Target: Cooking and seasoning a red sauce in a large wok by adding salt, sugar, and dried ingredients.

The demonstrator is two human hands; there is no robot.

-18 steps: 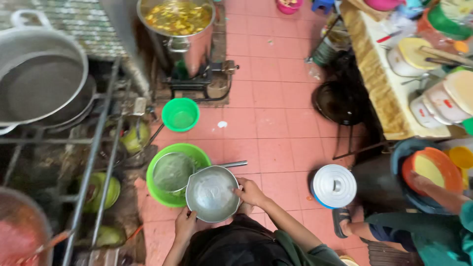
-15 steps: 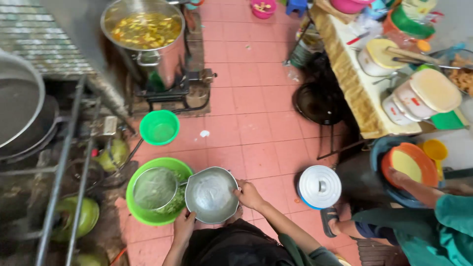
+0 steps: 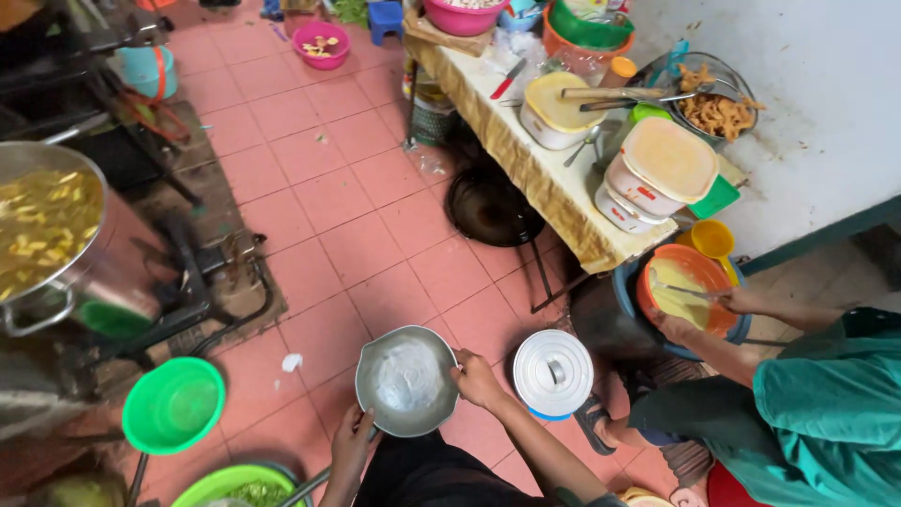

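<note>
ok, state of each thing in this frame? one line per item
metal bowl: held at the rim by both hands, whitish film inside
left hand: gripping the bowl's near rim
right hand: gripping the bowl's right rim
white lidded pot: lid on, on the floor
small green basin: upright, looks empty
big stockpot: uncovered, full of yellow broth
orange bowl: holds pale batter, another person stirring

Two white lidded tubs (image 3: 648, 183) with red labels stand stacked on the desk (image 3: 563, 202), near its front edge.

metal bowl (image 3: 407, 380) lifted clear of green basin (image 3: 235, 485), now over floor tiles
</note>
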